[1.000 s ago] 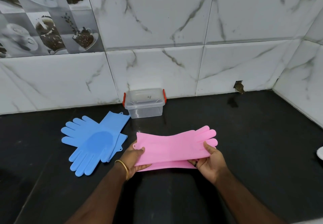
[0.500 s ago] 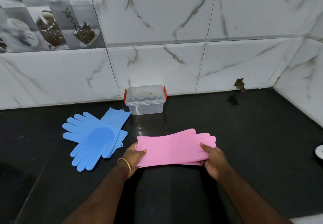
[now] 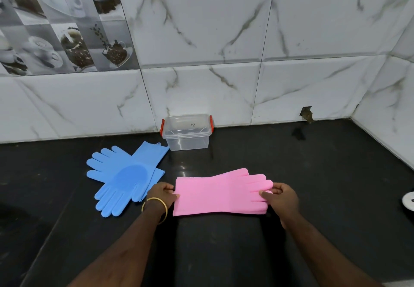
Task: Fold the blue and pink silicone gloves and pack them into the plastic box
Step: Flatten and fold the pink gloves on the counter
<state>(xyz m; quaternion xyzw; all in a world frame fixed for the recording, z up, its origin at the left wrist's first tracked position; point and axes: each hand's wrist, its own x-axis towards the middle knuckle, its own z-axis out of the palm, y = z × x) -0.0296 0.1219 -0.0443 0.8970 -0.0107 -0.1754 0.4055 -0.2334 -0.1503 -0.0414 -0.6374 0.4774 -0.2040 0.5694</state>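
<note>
Currently: pink silicone gloves [image 3: 220,193], stacked, pinched by left hand [image 3: 162,193] at cuffs, right hand [image 3: 281,197] at fingertips. Advice: align edges, fold fingertips onto cuffs.

Setting: home kitchen. Evidence: black stone countertop [image 3: 313,197] meeting a marble-pattern tiled backsplash [image 3: 224,28]; decorative coffee-cup tiles [image 3: 56,22] far left; silicone dish gloves [image 3: 125,174] and plastic storage box [image 3: 187,133] on counter.
</note>
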